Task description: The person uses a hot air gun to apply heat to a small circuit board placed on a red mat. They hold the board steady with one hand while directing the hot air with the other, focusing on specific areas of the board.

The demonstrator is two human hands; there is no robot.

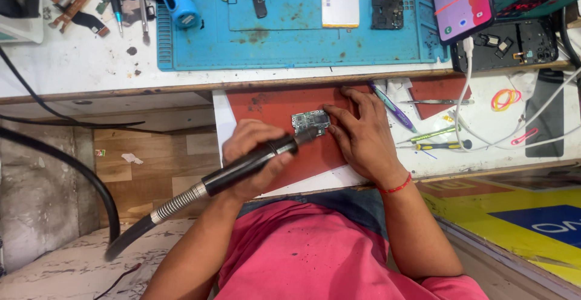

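Head camera view over a repair bench: the left hand (257,154) is wrapped fully around a black hot-air handpiece (254,159), its nozzle tip touching a small circuit board (310,120) lying on a red mat (266,106). The right hand (361,133) rests flat and open on the mat, fingertips (330,111) pressed against the board's right edge, gripping nothing. A purple pen (393,107) lies just beside that hand; a lit smartphone (463,0) sits well apart on the blue work mat (290,42)
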